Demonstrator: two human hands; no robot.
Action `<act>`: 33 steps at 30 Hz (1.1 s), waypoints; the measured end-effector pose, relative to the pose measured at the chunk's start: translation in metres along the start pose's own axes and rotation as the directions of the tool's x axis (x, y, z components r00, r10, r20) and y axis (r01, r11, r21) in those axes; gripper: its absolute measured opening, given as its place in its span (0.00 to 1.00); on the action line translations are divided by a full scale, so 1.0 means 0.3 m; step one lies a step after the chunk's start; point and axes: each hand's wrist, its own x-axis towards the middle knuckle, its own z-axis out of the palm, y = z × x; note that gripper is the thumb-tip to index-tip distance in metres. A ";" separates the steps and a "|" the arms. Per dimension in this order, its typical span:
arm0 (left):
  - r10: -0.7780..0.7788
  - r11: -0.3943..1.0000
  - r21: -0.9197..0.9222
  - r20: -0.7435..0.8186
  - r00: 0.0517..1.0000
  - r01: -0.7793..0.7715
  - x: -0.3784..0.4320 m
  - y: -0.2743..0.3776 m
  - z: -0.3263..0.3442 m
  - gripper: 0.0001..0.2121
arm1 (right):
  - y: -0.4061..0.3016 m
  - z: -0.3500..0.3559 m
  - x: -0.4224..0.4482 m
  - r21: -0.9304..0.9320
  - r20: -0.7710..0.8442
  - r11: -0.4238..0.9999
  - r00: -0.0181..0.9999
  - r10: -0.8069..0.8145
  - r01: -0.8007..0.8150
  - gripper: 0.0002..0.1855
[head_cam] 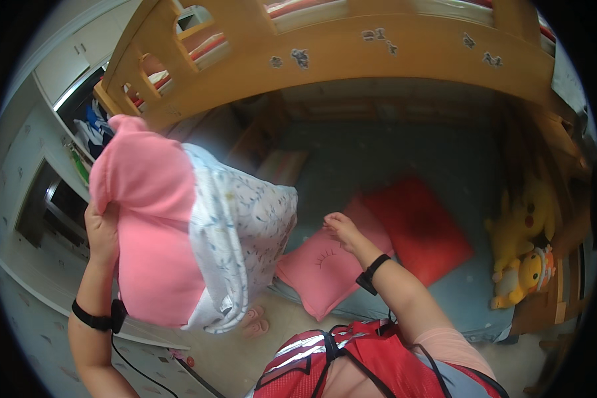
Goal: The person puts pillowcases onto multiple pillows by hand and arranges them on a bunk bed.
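Observation:
My left hand (103, 226) grips the edge of a plump pink pillow (154, 189), held up at the left above the floor. A white pillowcase (258, 214) with a blue leafy print covers the pillow's right part, its opening bunched around the pink fabric. My right hand (341, 230) is apart from it, fingers curled, above a pink cushion (328, 268) with stitched eyelashes on the lower bunk. Whether my right hand touches anything is unclear; nothing shows in it. A red cushion (423, 229) lies beside the pink one.
The wooden upper bunk's rail (408, 45) spans the top. Below it is a mattress with a grey-green sheet (457, 308). Yellow plush toys (522, 273) rest at its right end. Pink slippers (253, 321) lie on the floor. An open wardrobe (87, 124) stands left.

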 end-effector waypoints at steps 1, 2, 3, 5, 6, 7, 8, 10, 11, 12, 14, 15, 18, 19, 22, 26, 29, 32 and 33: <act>0.065 0.992 0.103 0.027 0.998 -0.068 0.001 -0.008 0.001 0.13 | 0.022 -0.019 -0.005 -0.006 0.013 1.000 1.000 0.006 -0.006 0.07; 0.060 0.987 0.145 0.064 0.996 -0.069 0.003 -0.005 0.001 0.13 | 0.044 -0.035 -0.008 -0.008 -0.012 1.000 1.000 0.015 -0.015 0.07; 0.053 0.980 0.187 0.113 0.992 -0.074 0.010 0.001 0.010 0.13 | 0.063 -0.045 -0.017 0.001 -0.040 1.000 0.999 0.026 -0.026 0.06; 0.035 0.981 0.184 0.112 0.993 -0.055 0.004 -0.001 0.025 0.13 | 0.105 -0.048 -0.029 -0.001 -0.040 0.999 0.998 0.049 -0.049 0.06; 0.032 0.984 0.172 0.120 0.992 -0.053 0.015 0.010 0.028 0.12 | 0.120 -0.038 -0.036 -0.011 -0.055 0.997 0.996 0.075 -0.076 0.08; 0.037 0.982 0.180 0.130 0.991 -0.060 0.022 0.021 0.016 0.12 | 0.135 -0.026 -0.042 -0.020 -0.071 0.995 0.992 0.101 -0.102 0.10; 0.044 0.988 0.146 0.094 0.995 -0.058 0.028 0.030 -0.006 0.12 | 0.151 -0.011 -0.047 -0.007 -0.067 0.995 0.993 0.098 -0.099 0.10; 0.049 0.998 0.032 0.012 0.999 -0.049 0.035 0.045 -0.015 0.12 | 0.165 -0.009 -0.045 0.011 -0.076 0.990 0.987 0.140 -0.140 0.17; 0.010 1.000 -0.017 0.022 1.000 -0.010 0.039 0.070 -0.030 0.12 | 0.167 -0.014 -0.043 0.013 -0.079 0.991 0.988 0.136 -0.135 0.17; -0.006 0.998 -0.068 -0.010 1.000 0.005 0.038 0.092 -0.044 0.12 | 0.162 -0.021 -0.042 0.039 -0.105 0.993 0.988 0.113 -0.110 0.22; -0.075 0.987 -0.149 -0.087 0.993 0.062 0.046 0.105 -0.068 0.12 | 0.145 -0.027 -0.027 0.062 -0.133 0.995 0.987 0.084 -0.076 0.27; -0.071 0.985 -0.162 -0.087 0.994 0.056 0.049 0.096 -0.075 0.12 | 0.131 -0.041 -0.010 0.203 -0.097 0.978 0.995 -0.034 0.053 0.30; -0.525 0.850 -0.108 -0.081 0.847 0.516 0.045 0.039 -0.071 0.16 | 0.072 -0.087 -0.023 0.388 -0.086 0.882 0.963 -0.256 0.269 0.32; -0.531 0.846 -0.107 -0.086 0.843 0.522 0.026 0.012 -0.087 0.16 | 0.052 -0.071 -0.046 0.445 -0.085 0.827 0.935 -0.344 0.344 0.32; -0.677 0.733 -0.195 -0.114 0.727 0.651 -0.019 -0.125 -0.186 0.19 | -0.002 -0.058 -0.123 0.431 -0.131 0.813 0.919 -0.372 0.391 0.23; -0.641 0.763 -0.232 -0.158 0.751 0.603 -0.044 -0.367 -0.262 0.18 | -0.042 -0.138 -0.168 0.284 -0.346 0.895 0.907 -0.239 0.344 0.22; -0.664 0.726 -0.363 -0.147 0.733 0.585 -0.045 -0.392 -0.222 0.18 | -0.110 -0.246 -0.206 0.250 -0.389 0.864 0.863 -0.323 0.437 0.21; -0.642 0.739 -0.412 -0.194 0.742 0.533 -0.021 -0.522 -0.214 0.17 | -0.163 -0.348 -0.223 0.234 -0.466 0.871 0.836 -0.289 0.432 0.21; -0.610 0.764 -0.424 -0.232 0.757 0.486 -0.018 -0.557 -0.216 0.17 | -0.179 -0.347 -0.227 0.238 -0.483 0.862 0.825 -0.294 0.447 0.21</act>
